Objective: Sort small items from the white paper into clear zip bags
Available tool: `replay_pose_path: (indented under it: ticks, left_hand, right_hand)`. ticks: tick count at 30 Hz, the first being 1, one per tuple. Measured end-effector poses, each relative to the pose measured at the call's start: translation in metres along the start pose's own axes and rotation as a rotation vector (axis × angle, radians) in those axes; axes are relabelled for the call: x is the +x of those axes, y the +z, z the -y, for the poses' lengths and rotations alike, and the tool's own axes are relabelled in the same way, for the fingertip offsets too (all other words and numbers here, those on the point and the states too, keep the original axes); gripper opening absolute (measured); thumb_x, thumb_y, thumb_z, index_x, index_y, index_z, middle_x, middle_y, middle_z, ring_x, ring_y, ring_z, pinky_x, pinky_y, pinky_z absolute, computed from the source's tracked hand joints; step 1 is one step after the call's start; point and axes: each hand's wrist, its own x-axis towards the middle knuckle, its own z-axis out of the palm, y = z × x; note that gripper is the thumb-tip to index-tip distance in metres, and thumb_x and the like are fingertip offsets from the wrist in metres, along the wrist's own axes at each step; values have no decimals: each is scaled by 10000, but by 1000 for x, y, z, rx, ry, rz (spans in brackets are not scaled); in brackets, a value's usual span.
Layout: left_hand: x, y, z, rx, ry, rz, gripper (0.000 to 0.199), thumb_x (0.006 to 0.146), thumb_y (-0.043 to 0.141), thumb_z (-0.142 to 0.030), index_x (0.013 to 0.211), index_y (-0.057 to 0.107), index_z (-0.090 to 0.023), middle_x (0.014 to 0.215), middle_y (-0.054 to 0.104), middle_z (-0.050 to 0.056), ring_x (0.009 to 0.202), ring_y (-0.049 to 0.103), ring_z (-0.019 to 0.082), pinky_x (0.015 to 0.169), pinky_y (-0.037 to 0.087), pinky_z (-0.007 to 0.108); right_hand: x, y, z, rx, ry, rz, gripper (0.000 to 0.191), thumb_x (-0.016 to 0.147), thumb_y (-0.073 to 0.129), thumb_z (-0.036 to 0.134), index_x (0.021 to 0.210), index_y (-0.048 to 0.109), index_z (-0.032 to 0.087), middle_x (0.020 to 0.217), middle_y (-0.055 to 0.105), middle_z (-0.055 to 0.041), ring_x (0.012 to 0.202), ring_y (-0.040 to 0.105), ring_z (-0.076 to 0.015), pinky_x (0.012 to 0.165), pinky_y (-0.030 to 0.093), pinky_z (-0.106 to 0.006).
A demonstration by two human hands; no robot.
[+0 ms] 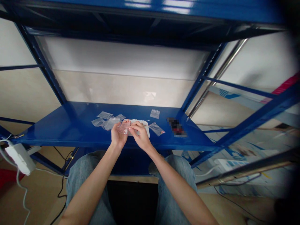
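Observation:
Both my hands are over a blue metal shelf (58,131). My left hand (118,134) and my right hand (139,136) pinch a small clear plastic bag (123,127) with a pinkish tint between them. Under the hands lies a white sheet of paper (143,124). To the left, several flat clear bags (105,115) overlap on the shelf. Two more clear bags lie to the right: one (154,114) further back and one (156,128) close to my right hand. Past them sits a dark object (177,127), blurred and impossible to name.
Blue steel uprights (44,65) and an upper shelf (140,9) frame the shelf. My jeans-clad knees (86,184) sit below it. A white power adapter (20,158) with cables hangs at the left. A white power strip (231,164) and a metal pole (243,170) are at the lower right.

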Motion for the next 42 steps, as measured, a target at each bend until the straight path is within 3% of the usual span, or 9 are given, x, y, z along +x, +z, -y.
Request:
replay_pose_path:
  ticks: [3, 6, 9, 13, 21, 26, 28, 33, 42]
  left_hand:
    - [1, 1, -4, -33, 36, -52, 91, 828, 528, -111, 820, 603, -161, 837, 690, 72, 881, 710, 186, 894, 578, 320]
    - [2, 1, -7, -51, 75, -141, 70, 821, 538, -124, 792, 557, -184, 748, 648, 38, 808, 699, 167, 894, 581, 328]
    - [2, -1, -7, -45, 85, -159, 83, 825, 533, -162, 754, 513, -199, 694, 608, 19, 732, 678, 151, 853, 584, 308]
    - [-1, -5, -3, 0, 39, -59, 85, 825, 527, -188, 740, 523, -193, 678, 591, 9, 651, 640, 137, 799, 579, 305]
    - [-5, -3, 1, -34, 2, -62, 96, 850, 516, -219, 760, 538, -193, 756, 627, 50, 782, 670, 169, 913, 561, 348]
    - [-2, -4, 1, -61, 18, -110, 121, 859, 500, -210, 744, 529, -184, 837, 653, 92, 913, 689, 217, 908, 566, 367]
    - [-1, -5, 1, -74, 37, -118, 143, 865, 481, -196, 729, 523, -179, 868, 662, 106, 952, 692, 227, 898, 567, 360]
    - [-2, -10, 7, 14, 22, -25, 118, 872, 514, -181, 780, 583, -156, 941, 700, 121, 955, 701, 223, 856, 565, 316]
    - [-7, -12, 34, 339, -14, 147, 107, 808, 681, -139, 913, 688, -115, 911, 732, 67, 790, 684, 151, 690, 548, 240]
  right_hand:
    - [2, -9, -13, -68, 42, -96, 237, 962, 562, 353, 925, 761, 231, 899, 647, -51, 862, 606, -199, 758, 488, -335]
    - [10, -21, -43, -241, 103, -142, 185, 921, 606, 285, 851, 761, 212, 869, 635, -53, 833, 593, -199, 766, 481, -333]
    - [20, -29, -71, -448, 147, -62, 118, 864, 663, 197, 814, 767, 220, 868, 641, -59, 871, 578, -217, 812, 465, -351]
    - [25, -20, -86, -563, 113, 35, 84, 841, 707, 185, 834, 779, 228, 872, 650, -62, 867, 553, -215, 821, 447, -346]
    - [29, 3, -83, -578, 89, 33, 98, 835, 720, 239, 744, 756, 225, 788, 651, -62, 823, 556, -216, 785, 449, -335]
    - [21, 2, -56, -97, 139, -164, 153, 877, 660, 334, 851, 748, 211, 864, 707, -49, 804, 634, -199, 751, 495, -323]
    - [11, 2, -39, 87, 163, -177, 196, 880, 659, 386, 894, 745, 210, 893, 734, -50, 811, 659, -204, 744, 506, -323]
    - [-9, 7, -11, 226, 196, -117, 139, 808, 736, 348, 856, 755, 219, 887, 744, -48, 800, 658, -207, 715, 503, -320]
    - [-13, -5, -23, 219, 214, -221, 128, 808, 728, 322, 855, 789, 220, 804, 674, -37, 714, 593, -180, 634, 454, -296]
